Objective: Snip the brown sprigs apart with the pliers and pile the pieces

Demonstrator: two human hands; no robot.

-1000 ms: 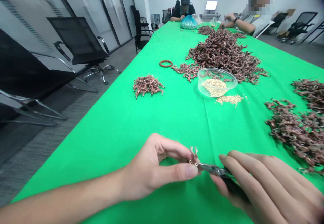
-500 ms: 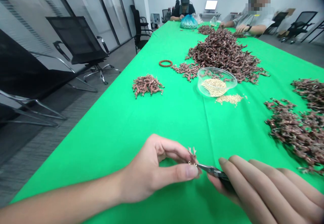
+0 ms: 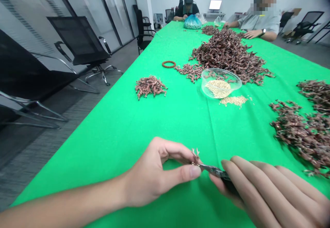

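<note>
My left hand (image 3: 165, 173) pinches a small brown figure with branching, antler-like tips (image 3: 196, 155) between thumb and fingers. Tiny gold-coloured bits show at its base, too small to make out. From the right, my right hand (image 3: 265, 186) is wrapped around a pair of pliers (image 3: 219, 173), whose slim metal jaws touch the figure beside my left thumb. The handles are mostly hidden by my fingers. Ahead stands a clear plastic bowl (image 3: 235, 87) holding small gold pieces (image 3: 218, 87), with more gold pieces (image 3: 234, 100) spilled in front of it.
A green cloth (image 3: 116, 135) covers the table. On it lie a large brown heap (image 3: 227, 54), a small pile (image 3: 150, 87), a pile at right (image 3: 301, 131), a brown ring (image 3: 168, 64) and a blue bag (image 3: 192, 22). Two people sit farther back; chairs (image 3: 79, 40) stand left.
My hands and the pliers have shifted only very slightly, still at the figure. At the back right, the seated person's hand and watch-wearing wrist have moved and turned.
</note>
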